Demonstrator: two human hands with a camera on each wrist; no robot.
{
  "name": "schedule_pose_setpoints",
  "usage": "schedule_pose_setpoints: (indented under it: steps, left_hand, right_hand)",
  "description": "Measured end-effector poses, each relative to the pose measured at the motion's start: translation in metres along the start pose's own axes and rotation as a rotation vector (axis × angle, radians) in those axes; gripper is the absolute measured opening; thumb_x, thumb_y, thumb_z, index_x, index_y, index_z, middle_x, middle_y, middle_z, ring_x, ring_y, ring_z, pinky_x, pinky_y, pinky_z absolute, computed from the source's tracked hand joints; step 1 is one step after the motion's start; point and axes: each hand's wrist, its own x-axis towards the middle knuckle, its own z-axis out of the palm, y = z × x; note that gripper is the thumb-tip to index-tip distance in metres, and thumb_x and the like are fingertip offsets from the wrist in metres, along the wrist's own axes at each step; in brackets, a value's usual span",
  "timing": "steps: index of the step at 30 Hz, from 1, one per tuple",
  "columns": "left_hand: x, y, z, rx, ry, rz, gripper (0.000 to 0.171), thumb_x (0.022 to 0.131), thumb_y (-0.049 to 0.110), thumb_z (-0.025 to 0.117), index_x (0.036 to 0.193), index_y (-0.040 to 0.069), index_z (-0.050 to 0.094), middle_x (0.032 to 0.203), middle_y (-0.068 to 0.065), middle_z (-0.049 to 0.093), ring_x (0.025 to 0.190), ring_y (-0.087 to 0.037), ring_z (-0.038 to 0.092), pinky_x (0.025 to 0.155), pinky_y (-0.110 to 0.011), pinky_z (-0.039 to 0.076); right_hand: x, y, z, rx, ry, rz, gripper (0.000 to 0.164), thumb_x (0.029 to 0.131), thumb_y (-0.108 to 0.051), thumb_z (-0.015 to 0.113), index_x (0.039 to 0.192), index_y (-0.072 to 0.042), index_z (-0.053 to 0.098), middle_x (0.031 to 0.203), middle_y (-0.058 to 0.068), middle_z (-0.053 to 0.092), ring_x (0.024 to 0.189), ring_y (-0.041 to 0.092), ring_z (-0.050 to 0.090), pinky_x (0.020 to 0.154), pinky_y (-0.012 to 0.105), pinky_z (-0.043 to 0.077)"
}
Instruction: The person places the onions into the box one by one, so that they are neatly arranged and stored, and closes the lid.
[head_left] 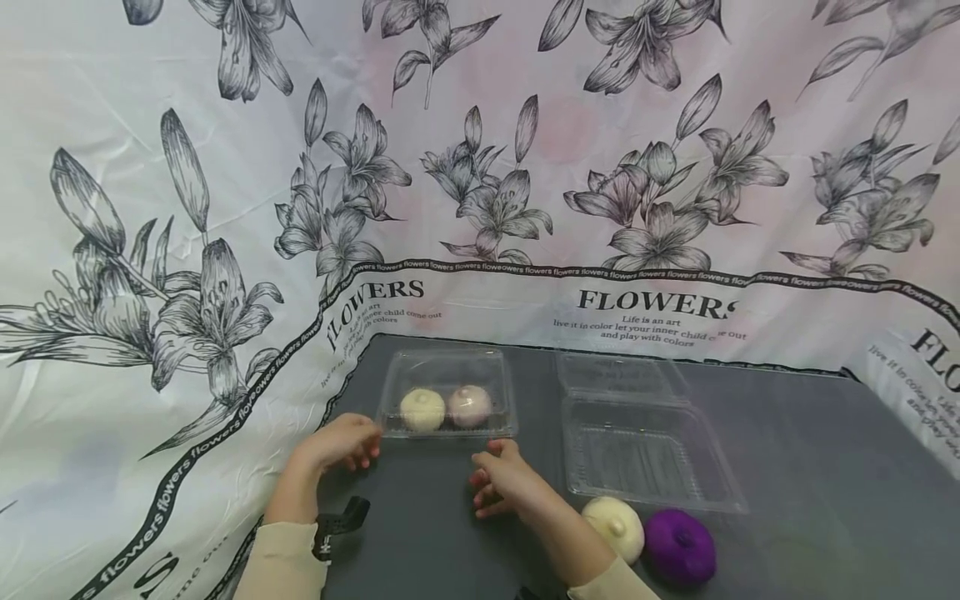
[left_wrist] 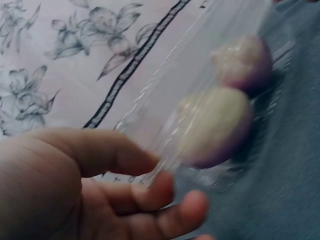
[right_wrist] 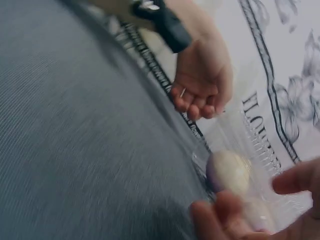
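A lidded clear plastic box (head_left: 450, 367) stands at the back left of the dark table. Inside sit two round, knobbed pieces, one cream (head_left: 422, 410) and one pale pink (head_left: 469, 407); the left wrist view shows purple on their undersides. My left hand (head_left: 343, 442) is at the box's front left corner, fingers loosely bent, with thumb and index fingertips right by its edge in the left wrist view. Just in front of the box's right corner, my right hand (head_left: 506, 479) hovers with fingers spread loosely and nothing between them.
Right of the hands lies a second clear box (head_left: 637, 450), its lid (head_left: 622, 377) folded back. In front of it are a cream round piece (head_left: 615, 528) and a purple one (head_left: 680, 547), beside my right forearm. Flower-printed cloth (head_left: 495, 308) rises behind and left of the table.
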Motion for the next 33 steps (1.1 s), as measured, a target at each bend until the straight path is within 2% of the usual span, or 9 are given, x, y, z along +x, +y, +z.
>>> schedule_pose_setpoints:
  steps: [5,8,12,15,20,23,26,28,33]
  left_hand:
    - [-0.006,-0.005,-0.01,0.029,-0.125,0.077,0.029,0.103,0.016,0.049,0.085,-0.001,0.064,0.078,-0.007,0.065,0.065,-0.018,0.062,0.055,-0.03,0.048]
    - [-0.009,-0.003,-0.013,0.04,-0.153,0.093,0.029,0.103,0.016,0.049,0.081,0.001,0.063,0.077,-0.006,0.065,0.066,-0.019,0.063,0.056,-0.032,0.049]
    - [-0.015,0.004,-0.015,0.064,-0.143,0.086,0.032,0.103,0.018,0.052,0.082,-0.002,0.064,0.079,-0.008,0.067,0.068,-0.021,0.064,0.058,-0.036,0.052]
    - [-0.024,0.01,-0.017,0.107,-0.093,0.052,0.033,0.104,0.024,0.054,0.094,-0.005,0.068,0.083,-0.009,0.067,0.071,-0.023,0.064,0.059,-0.039,0.054]
    - [-0.045,0.03,-0.021,0.203,0.062,0.012,0.036,0.106,0.03,0.055,0.112,-0.003,0.068,0.088,-0.011,0.064,0.069,-0.024,0.06,0.056,-0.041,0.053]
    - [-0.055,0.048,-0.019,0.214,0.135,0.096,0.036,0.108,0.029,0.054,0.116,-0.004,0.066,0.087,-0.011,0.063,0.07,-0.024,0.058,0.059,-0.04,0.05]
    - [-0.061,0.068,-0.011,0.198,0.182,0.19,0.036,0.108,0.028,0.055,0.122,-0.003,0.064,0.095,-0.01,0.065,0.078,-0.023,0.061,0.067,-0.038,0.051]
    - [-0.064,0.081,-0.004,0.184,0.201,0.247,0.037,0.108,0.027,0.055,0.128,-0.003,0.062,0.101,-0.01,0.066,0.085,-0.025,0.063,0.072,-0.038,0.052]
    - [-0.06,0.112,0.02,0.124,0.223,0.341,0.03,0.108,0.025,0.056,0.124,0.001,0.065,0.096,-0.008,0.065,0.085,-0.027,0.064,0.073,-0.039,0.055]
  right_hand:
    - [-0.023,-0.001,-0.009,-0.357,-0.096,-0.1,0.063,0.102,-0.024,0.062,0.146,0.009,0.03,0.089,0.012,0.063,0.062,0.022,0.063,0.055,0.036,0.055]
    - [-0.037,-0.008,-0.019,-0.466,-0.141,-0.143,0.059,0.102,-0.027,0.063,0.143,0.008,0.04,0.088,0.009,0.065,0.065,0.021,0.064,0.057,0.038,0.055]
    - [-0.054,-0.017,-0.037,-0.549,-0.169,-0.191,0.051,0.102,-0.029,0.064,0.138,0.004,0.052,0.092,0.006,0.067,0.073,0.02,0.064,0.063,0.04,0.054]
    - [-0.067,-0.021,-0.054,-0.59,-0.182,-0.232,0.044,0.102,-0.03,0.063,0.133,0.001,0.058,0.094,0.003,0.067,0.075,0.018,0.062,0.065,0.037,0.053]
    - [-0.084,-0.025,-0.083,-0.571,-0.182,-0.29,0.039,0.104,-0.029,0.062,0.131,-0.001,0.061,0.092,0.004,0.065,0.069,0.016,0.061,0.061,0.029,0.052]
    - [-0.092,-0.03,-0.1,-0.561,-0.16,-0.306,0.039,0.104,-0.029,0.061,0.131,-0.002,0.061,0.092,0.004,0.065,0.07,0.02,0.064,0.063,0.029,0.052]
    - [-0.099,-0.035,-0.116,-0.568,-0.119,-0.305,0.039,0.105,-0.031,0.06,0.133,-0.003,0.061,0.095,0.003,0.065,0.076,0.024,0.065,0.066,0.031,0.052]
    - [-0.105,-0.039,-0.126,-0.578,-0.09,-0.305,0.04,0.105,-0.032,0.06,0.134,-0.004,0.06,0.097,0.004,0.066,0.078,0.025,0.065,0.067,0.032,0.052]
    - [-0.117,-0.05,-0.149,-0.622,-0.025,-0.336,0.04,0.105,-0.034,0.059,0.136,-0.008,0.06,0.101,0.002,0.066,0.08,0.018,0.065,0.07,0.031,0.051]
